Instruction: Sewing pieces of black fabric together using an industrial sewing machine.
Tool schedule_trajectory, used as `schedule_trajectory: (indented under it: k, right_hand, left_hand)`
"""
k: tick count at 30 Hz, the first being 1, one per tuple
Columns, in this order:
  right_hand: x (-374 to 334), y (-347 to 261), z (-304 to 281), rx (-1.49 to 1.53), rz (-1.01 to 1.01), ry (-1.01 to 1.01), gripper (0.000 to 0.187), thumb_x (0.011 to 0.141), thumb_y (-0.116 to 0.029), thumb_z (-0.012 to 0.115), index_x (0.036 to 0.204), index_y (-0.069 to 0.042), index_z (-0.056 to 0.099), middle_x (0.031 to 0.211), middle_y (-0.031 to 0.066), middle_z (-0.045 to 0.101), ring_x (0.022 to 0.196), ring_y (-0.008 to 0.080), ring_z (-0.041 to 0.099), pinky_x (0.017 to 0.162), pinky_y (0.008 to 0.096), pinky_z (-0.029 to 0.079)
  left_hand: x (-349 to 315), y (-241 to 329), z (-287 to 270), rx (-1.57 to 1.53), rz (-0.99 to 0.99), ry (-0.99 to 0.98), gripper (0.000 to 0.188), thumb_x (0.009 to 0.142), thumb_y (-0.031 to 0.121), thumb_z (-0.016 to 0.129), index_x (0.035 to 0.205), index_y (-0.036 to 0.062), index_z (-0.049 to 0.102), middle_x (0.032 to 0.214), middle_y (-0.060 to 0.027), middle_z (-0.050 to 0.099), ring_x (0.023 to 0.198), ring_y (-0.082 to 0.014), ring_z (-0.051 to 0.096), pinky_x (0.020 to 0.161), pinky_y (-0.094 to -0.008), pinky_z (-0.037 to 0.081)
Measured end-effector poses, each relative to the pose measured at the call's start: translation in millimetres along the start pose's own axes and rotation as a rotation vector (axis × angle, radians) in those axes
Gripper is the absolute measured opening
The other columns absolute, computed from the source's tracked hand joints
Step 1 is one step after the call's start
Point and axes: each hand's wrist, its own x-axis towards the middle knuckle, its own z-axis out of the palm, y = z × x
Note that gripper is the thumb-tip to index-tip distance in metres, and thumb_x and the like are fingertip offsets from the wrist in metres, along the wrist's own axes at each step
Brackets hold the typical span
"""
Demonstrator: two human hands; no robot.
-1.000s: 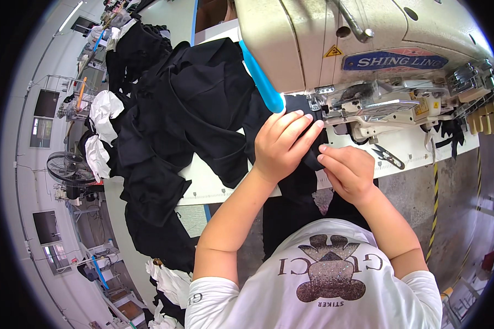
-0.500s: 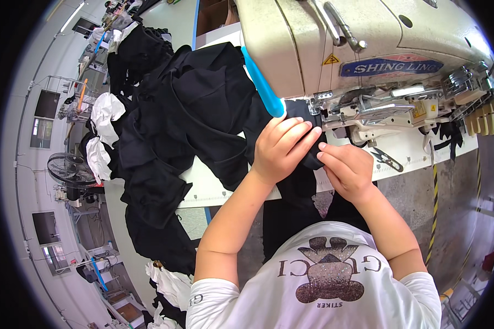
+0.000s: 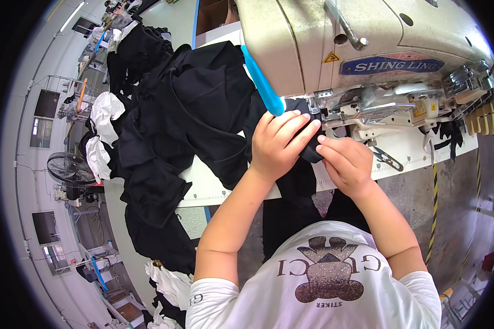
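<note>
— Black fabric piece (image 3: 307,151) at centre, pinned flat on the white worktop (image 3: 400,151), leading edge tucked toward the needle area of the cream sewing machine (image 3: 368,49) at 12 o'clock.

— Held how?

— Left hand (image 3: 277,145) spread on top, fingers flat and pressing down, probably to keep the cloth from creeping. Right hand (image 3: 348,162) just at 3 o'clock of it, fingers curled, pinching the fabric's near edge; looks like steering for a straight feed.

— Rest of the garment?

— Hangs off the worktop's front edge at 6 o'clock, down toward the lap. Big heap of black garments (image 3: 170,126) at 9 to 10 o'clock, draped over the left edge. Blue guide bar (image 3: 262,85) slanting at 11 o'clock, touching the left fingertips.

— Room to move?

— Tight at 12, machine head right over the fingers. Bare white strip at 3 o'clock, with small metal snips (image 3: 387,159) near the right hand. Concrete floor (image 3: 450,197) with a striped line beyond, at 4 o'clock.
</note>
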Motion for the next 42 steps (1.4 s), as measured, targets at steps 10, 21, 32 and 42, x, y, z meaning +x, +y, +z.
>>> schedule_trajectory:
  k: [10,21,32,42]
  right_hand:
    - [0.5,4.4,5.5,-0.008,-0.014,0.036,0.032,0.071,-0.002,0.077,0.103,-0.005,0.074,0.111,0.0086,0.076,0.073,0.0221,0.069,0.059,0.0327,0.053]
    - [7.0,7.0,6.7,-0.006,-0.004,0.046,0.034,0.069,0.007,0.074,0.102,-0.001,0.074,0.109,0.0121,0.076,0.074,0.0261,0.071,0.060,0.0337,0.055]
    - [12.0,11.8,10.1,-0.040,-0.046,0.084,0.034,0.069,0.006,0.075,0.101,-0.003,0.075,0.108,0.0103,0.076,0.070,0.0245,0.069,0.058,0.0323,0.055]
    - [13.1,12.1,10.1,-0.187,-0.072,0.121,0.030,0.070,-0.004,0.078,0.099,-0.009,0.076,0.107,0.0001,0.075,0.081,0.0194,0.059,0.071,0.0335,0.047]
  left_hand:
    - [-1.1,-5.9,-5.1,-0.020,0.098,0.000,0.035,0.079,0.009,0.070,0.112,0.0147,0.079,0.116,0.0011,0.073,0.113,-0.0203,0.067,0.110,-0.0475,0.047]
    - [0.1,-5.8,-3.8,-0.017,0.029,0.000,0.033,0.075,0.005,0.070,0.107,0.0118,0.077,0.116,0.0001,0.075,0.114,-0.0206,0.068,0.111,-0.0482,0.046]
    - [0.9,-7.6,-9.3,-0.017,0.107,-0.001,0.024,0.081,0.007,0.073,0.103,0.0137,0.077,0.111,0.0015,0.075,0.110,-0.0190,0.069,0.110,-0.0443,0.047]
    - [-1.2,-7.2,-4.0,-0.019,0.053,0.013,0.023,0.081,0.005,0.072,0.103,0.0124,0.077,0.111,0.0015,0.075,0.109,-0.0186,0.070,0.108,-0.0459,0.049]
